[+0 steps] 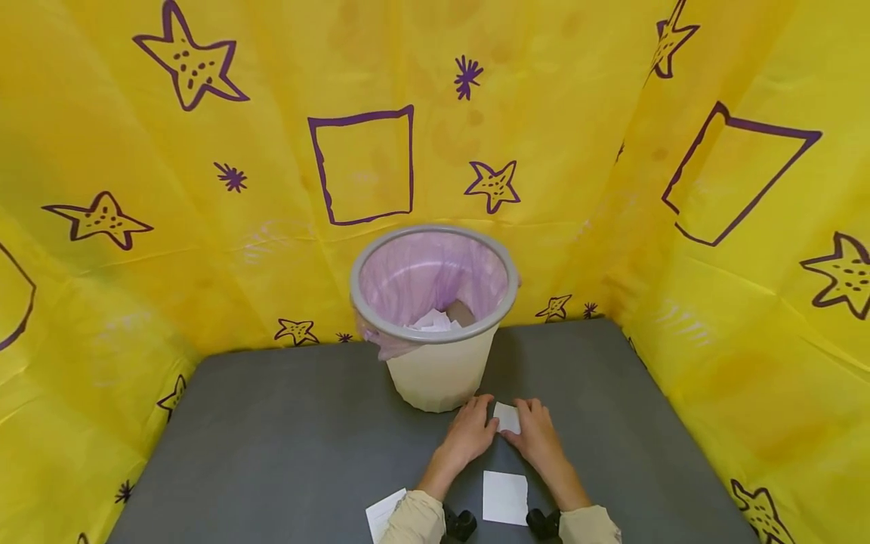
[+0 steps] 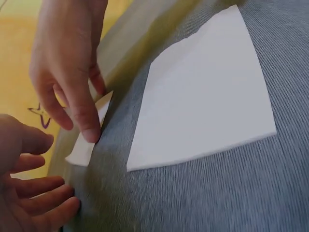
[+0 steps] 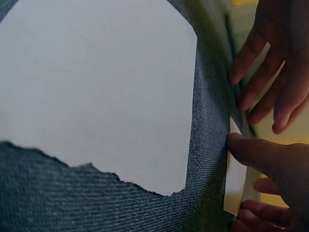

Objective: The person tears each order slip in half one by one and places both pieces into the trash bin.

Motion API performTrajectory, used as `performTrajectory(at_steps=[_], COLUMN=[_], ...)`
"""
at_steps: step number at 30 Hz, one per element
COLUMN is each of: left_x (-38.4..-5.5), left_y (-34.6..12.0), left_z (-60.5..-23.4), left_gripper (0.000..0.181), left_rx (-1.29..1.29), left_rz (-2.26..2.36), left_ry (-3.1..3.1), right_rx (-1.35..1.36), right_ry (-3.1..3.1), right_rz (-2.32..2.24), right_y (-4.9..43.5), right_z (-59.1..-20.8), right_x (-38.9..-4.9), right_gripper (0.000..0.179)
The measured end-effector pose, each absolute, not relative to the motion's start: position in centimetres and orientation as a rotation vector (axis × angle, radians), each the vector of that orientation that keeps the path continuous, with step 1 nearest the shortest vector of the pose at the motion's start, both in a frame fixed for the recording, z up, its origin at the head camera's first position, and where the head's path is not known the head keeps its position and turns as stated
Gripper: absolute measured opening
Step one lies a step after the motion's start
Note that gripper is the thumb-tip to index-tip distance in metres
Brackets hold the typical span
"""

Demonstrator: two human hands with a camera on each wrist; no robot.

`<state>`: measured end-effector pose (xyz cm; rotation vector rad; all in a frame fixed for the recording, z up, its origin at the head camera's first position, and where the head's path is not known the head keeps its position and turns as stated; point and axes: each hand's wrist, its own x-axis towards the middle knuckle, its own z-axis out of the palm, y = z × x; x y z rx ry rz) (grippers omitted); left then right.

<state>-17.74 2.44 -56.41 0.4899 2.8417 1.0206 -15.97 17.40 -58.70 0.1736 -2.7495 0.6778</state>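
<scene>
A small white piece of paper [image 1: 507, 418] lies on the grey tabletop just in front of the bin, between both hands. My right hand [image 1: 539, 436] pinches it, the thumb on its near edge and the fingers on the far side. To its left is my left hand [image 1: 469, 432], fingers loosely spread and holding nothing, as the left wrist view also shows. Nearer to me lies a larger white sheet [image 1: 505, 497], with one ragged torn edge visible in the right wrist view. Part of another paper [image 1: 383, 517] shows beside my left sleeve, which hides the rest.
A cream bin [image 1: 442, 374] with a grey rim and a pinkish liner stands against the back. Crumpled white paper [image 1: 435, 321] and a brownish piece [image 1: 461, 312] lie inside. Yellow cloth walls [image 1: 272, 151] with purple drawings enclose the grey table [image 1: 285, 438] at the back and sides.
</scene>
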Motion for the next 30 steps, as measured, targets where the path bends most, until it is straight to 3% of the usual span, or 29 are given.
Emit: performTrajectory(at_steps=[20, 30], left_x=[-18.5, -18.2], left_y=[4.2, 4.8], left_z=[-57.5, -58.6], left_gripper=[0.048, 0.006], left_rx=[0.495, 0.654], left_rz=[1.173, 0.874], left_ry=[2.776, 3.125], right_rx=[0.185, 0.161], right_ry=[-2.743, -2.711], right_rz=[0.735, 0.601], right_y=[17.5, 17.8], right_z=[-58.9, -59.0], right_x=[-16.4, -16.0], right_gripper=[0.049, 0.044])
